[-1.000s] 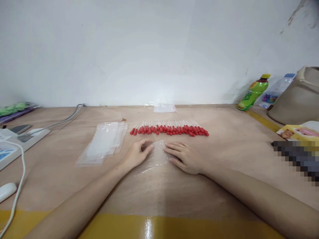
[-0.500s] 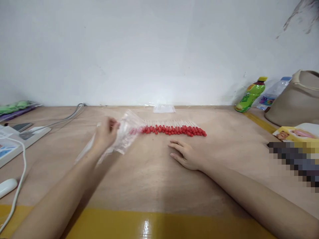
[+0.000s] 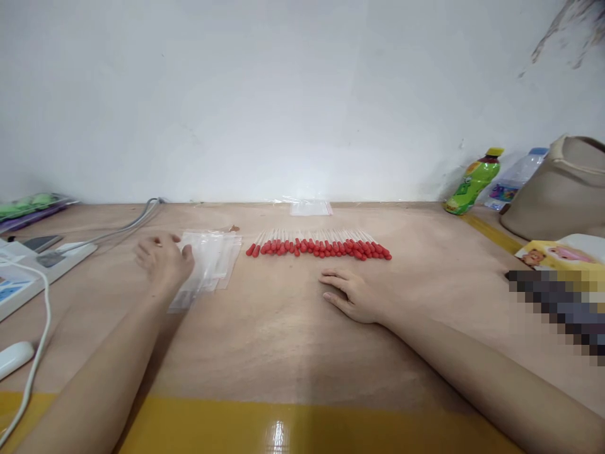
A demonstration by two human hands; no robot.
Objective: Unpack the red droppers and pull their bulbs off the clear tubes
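Observation:
My left hand (image 3: 165, 260) is raised at the left edge of a loose pile of clear plastic zip bags (image 3: 212, 258), fingers apart and nothing in them. It hides part of the pile. Just right of the bags, a long row of thin pale sticks with red tips (image 3: 321, 247) lies side by side, red ends toward me. My right hand (image 3: 352, 295) rests on the table below the row's right half, fingers stretched out and a little spread. It holds nothing and does not touch the sticks.
Another clear bag (image 3: 311, 208) lies against the wall. A green drink bottle (image 3: 475, 181), a clear bottle (image 3: 520, 178), a beige bag (image 3: 553, 195) and a yellow packet (image 3: 562, 255) stand or lie at right. A power strip (image 3: 70, 252) with cables is at left.
My left hand has let go of a plastic bag and moved left. The bags now lie flat, and the left end of the red-tipped row is uncovered. My right hand has stayed put.

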